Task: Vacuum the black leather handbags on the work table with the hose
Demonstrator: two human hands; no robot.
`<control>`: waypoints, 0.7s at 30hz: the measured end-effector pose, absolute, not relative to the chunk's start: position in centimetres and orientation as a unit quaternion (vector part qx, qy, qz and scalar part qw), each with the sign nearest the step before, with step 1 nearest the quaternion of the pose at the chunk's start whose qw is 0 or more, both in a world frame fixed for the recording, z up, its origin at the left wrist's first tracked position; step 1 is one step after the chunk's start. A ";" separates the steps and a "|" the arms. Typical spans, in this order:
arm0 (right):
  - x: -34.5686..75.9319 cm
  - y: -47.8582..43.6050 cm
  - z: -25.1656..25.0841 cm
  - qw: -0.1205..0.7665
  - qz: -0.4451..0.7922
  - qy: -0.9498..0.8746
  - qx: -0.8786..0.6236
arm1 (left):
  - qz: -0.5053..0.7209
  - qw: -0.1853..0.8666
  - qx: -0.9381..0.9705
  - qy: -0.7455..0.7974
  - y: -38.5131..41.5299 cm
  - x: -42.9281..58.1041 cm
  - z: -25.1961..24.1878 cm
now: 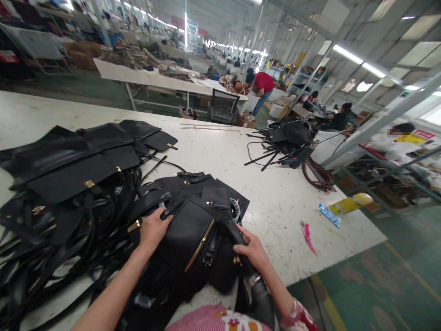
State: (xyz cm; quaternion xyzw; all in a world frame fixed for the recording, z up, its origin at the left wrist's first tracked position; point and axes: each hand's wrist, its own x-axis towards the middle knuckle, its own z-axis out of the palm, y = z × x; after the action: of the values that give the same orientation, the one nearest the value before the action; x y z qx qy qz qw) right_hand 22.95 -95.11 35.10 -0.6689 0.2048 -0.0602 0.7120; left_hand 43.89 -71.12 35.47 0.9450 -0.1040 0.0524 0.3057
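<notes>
A black bag (188,220) with a gold zipper lies on top of several others, just in front of me. At its left edge my left hand (154,232) is closed, fingers curled over the black material. My right hand (253,250) is wrapped around a black hose with a nozzle (234,232), whose end rests against the bag's right side. A metal clamp (255,279) rings the hose below my hand, and the hose runs down toward my body. What lies under my fingertips is partly hidden.
A large pile of black bags (82,161) with long straps covers the table's left. At the back right sit more black bags (292,133) and coiled brown cord (315,174). Pink snips (308,236), a blue packet (330,216) and a yellow canister (351,203) lie near the right edge.
</notes>
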 end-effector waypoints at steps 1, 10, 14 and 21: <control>23.9 -95.3 34.9 0.712 -0.067 0.203 -0.668 | 0.051 0.306 0.945 -0.106 -71.1 43.9 35.4; 23.9 -94.2 35.7 0.704 -0.111 0.187 -0.676 | 0.031 0.310 0.944 -0.107 -70.2 44.0 34.0; 23.4 -93.9 35.2 0.720 -0.011 0.172 -0.672 | 0.036 0.279 0.952 -0.122 -70.4 43.3 34.1; 28.7 -92.5 39.2 0.702 -0.029 0.123 -0.700 | 0.021 0.183 0.967 -0.174 -71.5 40.0 34.3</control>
State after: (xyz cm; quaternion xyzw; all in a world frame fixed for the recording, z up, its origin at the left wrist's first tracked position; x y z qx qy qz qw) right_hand 28.74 -92.51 39.18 -0.7004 0.1231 -0.0293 0.7024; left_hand 40.00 -71.50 34.26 0.9675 -0.1739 0.0212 0.1826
